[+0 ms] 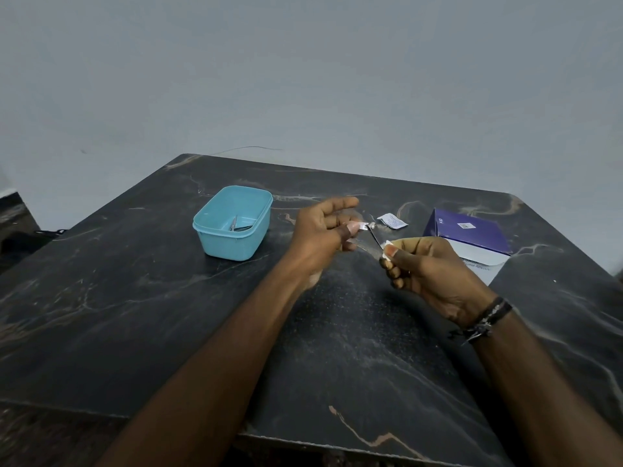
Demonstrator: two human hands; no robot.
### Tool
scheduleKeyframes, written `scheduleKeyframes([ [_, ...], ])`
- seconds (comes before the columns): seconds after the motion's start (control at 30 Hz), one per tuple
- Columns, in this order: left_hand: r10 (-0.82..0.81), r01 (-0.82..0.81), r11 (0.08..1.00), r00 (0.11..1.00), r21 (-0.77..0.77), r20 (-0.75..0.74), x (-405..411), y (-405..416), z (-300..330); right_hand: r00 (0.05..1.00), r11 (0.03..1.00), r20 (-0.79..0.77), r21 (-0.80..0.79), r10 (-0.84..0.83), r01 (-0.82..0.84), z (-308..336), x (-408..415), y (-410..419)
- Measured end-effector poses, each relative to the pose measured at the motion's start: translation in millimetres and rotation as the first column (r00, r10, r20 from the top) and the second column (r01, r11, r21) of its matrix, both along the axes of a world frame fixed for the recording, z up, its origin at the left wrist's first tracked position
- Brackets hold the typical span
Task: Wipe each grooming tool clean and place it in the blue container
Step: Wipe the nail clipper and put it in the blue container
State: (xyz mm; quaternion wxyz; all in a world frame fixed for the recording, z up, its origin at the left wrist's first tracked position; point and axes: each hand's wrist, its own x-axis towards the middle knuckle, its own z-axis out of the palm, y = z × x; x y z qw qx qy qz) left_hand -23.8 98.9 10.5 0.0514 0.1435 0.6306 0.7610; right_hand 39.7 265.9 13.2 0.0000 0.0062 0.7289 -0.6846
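I see both hands raised above the dark marble-pattern table (168, 315), close to the centre of my view. The left hand (320, 237) pinches one end of a metal nail clipper (371, 239) between the thumb and the curled fingers, while its index finger points straight out toward 2 o'clock. A small white piece shows at the thumb tip; I cannot tell if it is a wipe or a part of the tool. The right hand (435, 274) grips the other end of the clipper, with a white wipe (387, 246) pressed on the metal under the thumb; its other fingers are curled in. The clipper seems to have its lever lifted, but blur makes this uncertain. On the right wrist there are dark bracelets (488, 320).

The blue container (232, 244) stands on the table at about 10 o'clock from the hands, well apart from them. Inside it lies a pair of small scissors (234, 224), and beside them one more metal tool that I cannot identify.

At 2 o'clock from the hands, a torn white sachet (391, 220) lies flat on the table. Further right, at 3 o'clock, stands a purple and white box (472, 237)
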Motion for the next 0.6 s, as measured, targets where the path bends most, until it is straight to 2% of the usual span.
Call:
scheduleKeyframes([
  [0.13,-0.077,-0.035,0.941,0.946,0.338,0.314,6.1,5.7,1.3,0.992,0.980,-0.108,0.182,-0.059,0.078,-4.3,1.4,-9.2],
  [0.23,-0.093,-0.108,0.896,0.903,0.431,0.419,8.1,10.0,-1.9,0.981,0.945,-0.175,0.297,-0.088,0.137,-8.4,-0.8,-14.6],
  [0.37,-0.120,-0.125,0.869,0.886,0.478,0.449,12.1,13.4,-1.6,0.963,0.901,-0.242,0.383,-0.115,0.204,-16.1,-5.3,-14.8],
  [0.5,-0.148,-0.052,0.898,0.899,0.437,0.412,22.6,21.0,0.2,0.935,0.866,-0.305,0.402,-0.179,0.297,-26.3,-11.3,-14.0],
  [0.6,-0.100,-0.066,0.912,0.921,0.404,0.376,25.2,24.9,0.6,0.926,0.857,-0.334,0.411,-0.177,0.312,-27.4,-11.6,-14.6],
])
